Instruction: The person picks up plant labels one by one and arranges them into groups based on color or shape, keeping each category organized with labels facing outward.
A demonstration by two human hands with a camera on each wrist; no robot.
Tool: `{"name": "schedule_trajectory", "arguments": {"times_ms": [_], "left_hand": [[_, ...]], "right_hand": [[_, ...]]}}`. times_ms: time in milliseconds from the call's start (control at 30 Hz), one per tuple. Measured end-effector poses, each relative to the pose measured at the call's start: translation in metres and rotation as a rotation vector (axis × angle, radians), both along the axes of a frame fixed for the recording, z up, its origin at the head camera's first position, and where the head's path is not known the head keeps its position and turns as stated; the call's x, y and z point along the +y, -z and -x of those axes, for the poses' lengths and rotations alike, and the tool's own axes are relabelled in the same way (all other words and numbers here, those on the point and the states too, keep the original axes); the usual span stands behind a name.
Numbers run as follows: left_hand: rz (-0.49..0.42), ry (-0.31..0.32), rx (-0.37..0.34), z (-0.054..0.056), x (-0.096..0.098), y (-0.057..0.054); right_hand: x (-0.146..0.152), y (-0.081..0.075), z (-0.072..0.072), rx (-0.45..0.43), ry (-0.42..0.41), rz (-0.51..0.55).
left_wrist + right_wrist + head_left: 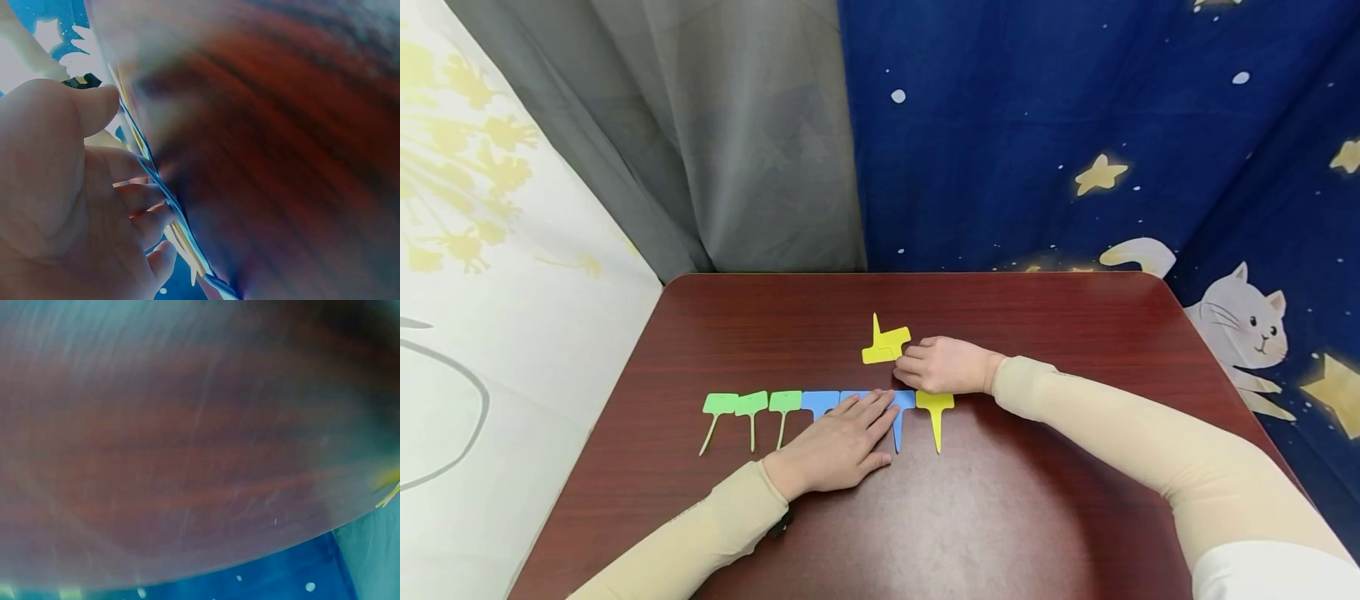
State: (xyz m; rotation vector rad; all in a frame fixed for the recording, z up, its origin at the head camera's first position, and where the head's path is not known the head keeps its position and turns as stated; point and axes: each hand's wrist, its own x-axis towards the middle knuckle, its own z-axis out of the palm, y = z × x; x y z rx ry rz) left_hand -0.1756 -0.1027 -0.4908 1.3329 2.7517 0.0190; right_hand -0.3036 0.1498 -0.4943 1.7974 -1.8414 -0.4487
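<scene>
In the head view, a row of T-shaped plant labels lies across the table, three green plant labels [786,402] on the left, then blue plant labels [820,401] and one yellow plant label [935,402]. My left hand [835,437] rests palm down with extended fingers over the blue ones, partly covering them. In the left wrist view this hand [56,194] has its fingertips at the tabletop. My right hand [946,365] has bent fingers beside two overlapping yellow plant labels [883,348]; whether it pinches one I cannot tell.
The brown table [1000,517] has rounded far corners. Behind it hang a grey curtain [760,150] and a blue curtain [985,167] with stars. A pale wall covering [497,317] stands along the left side.
</scene>
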Motion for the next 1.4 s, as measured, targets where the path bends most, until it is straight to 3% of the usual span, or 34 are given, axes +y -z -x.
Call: {"name": "schedule_trajectory", "arguments": {"times_ms": [200, 433, 1033, 1400], "left_hand": [[0.027, -0.018, -0.021, 0.000, 0.001, -0.002], [0.026, -0.021, -0.014, 0.001, 0.002, -0.001], [0.025, -0.004, 0.010, 0.002, 0.004, -0.005], [0.022, 0.003, 0.008, 0.004, 0.002, -0.004]], "right_hand": [[0.001, -0.005, -0.002, -0.138, 0.049, 0.088], [0.002, -0.017, -0.004, -0.185, 0.022, 0.214], [0.017, -0.033, -0.022, -0.258, 0.005, 0.276], [0.029, -0.048, -0.040, -0.340, 0.057, 0.285]]}}
